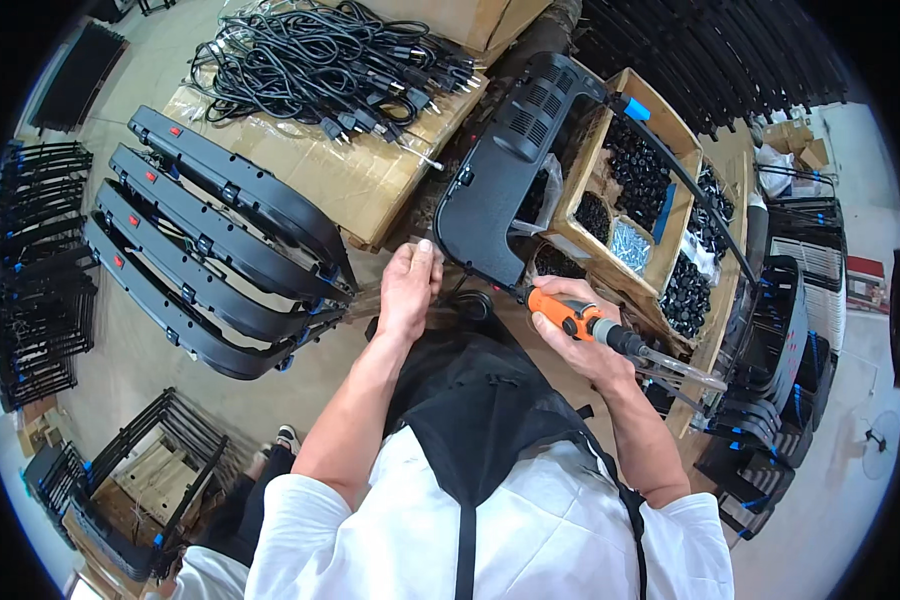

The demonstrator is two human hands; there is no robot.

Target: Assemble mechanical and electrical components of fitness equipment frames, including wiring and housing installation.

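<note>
Right hand (580, 335) clenched on orange screwdriver (580, 318); left hand (407, 290), open, steadies black panel (505, 170) just above both grips. Panel looks stiff, light, awkwardly long; best held at its lower edge.

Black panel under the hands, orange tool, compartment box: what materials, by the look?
Black panel: likely moulded plastic, matte, with cast-in vent slots and rounded edges. Orange tool in the right hand: probably an orange plastic grip with a black collar; the tip looks metallic. Compartment box: corrugated cardboard, plain brown, raw cut edges. The left hand rests at the panel's edge.
</note>
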